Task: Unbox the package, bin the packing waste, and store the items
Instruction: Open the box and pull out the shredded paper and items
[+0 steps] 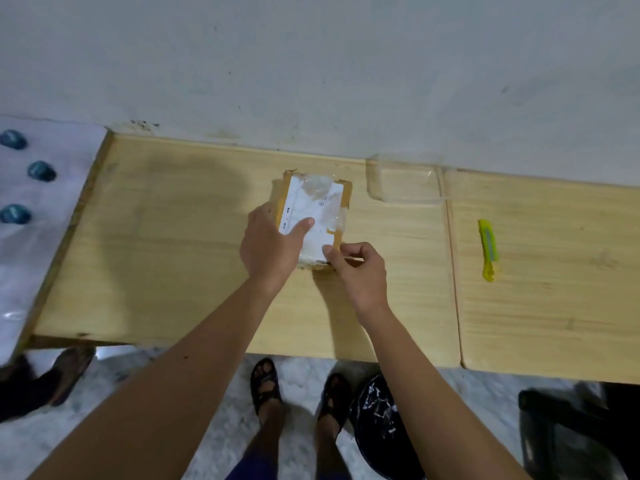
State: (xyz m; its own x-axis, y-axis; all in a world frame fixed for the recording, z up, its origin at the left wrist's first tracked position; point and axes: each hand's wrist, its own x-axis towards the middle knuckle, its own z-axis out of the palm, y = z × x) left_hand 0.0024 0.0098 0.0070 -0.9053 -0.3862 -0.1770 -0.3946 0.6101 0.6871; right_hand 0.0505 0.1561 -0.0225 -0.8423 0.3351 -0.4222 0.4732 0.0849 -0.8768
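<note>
A small cardboard package (pixel 320 199) with a white label and clear tape lies on the wooden table (pixel 173 237), near the middle. My left hand (pixel 270 247) grips its near left side, thumb pressed on the label. At the near right corner, my right hand (pixel 360 271) pinches the tape or the box edge with thumb and fingers; which of the two I cannot tell.
A clear plastic container (pixel 403 183) stands right of the package by the wall. A yellow-green box cutter (pixel 488 249) lies on the right table section. A dark bin (pixel 377 424) sits on the floor by my feet. Blue knobs (pixel 41 171) dot a white surface at left.
</note>
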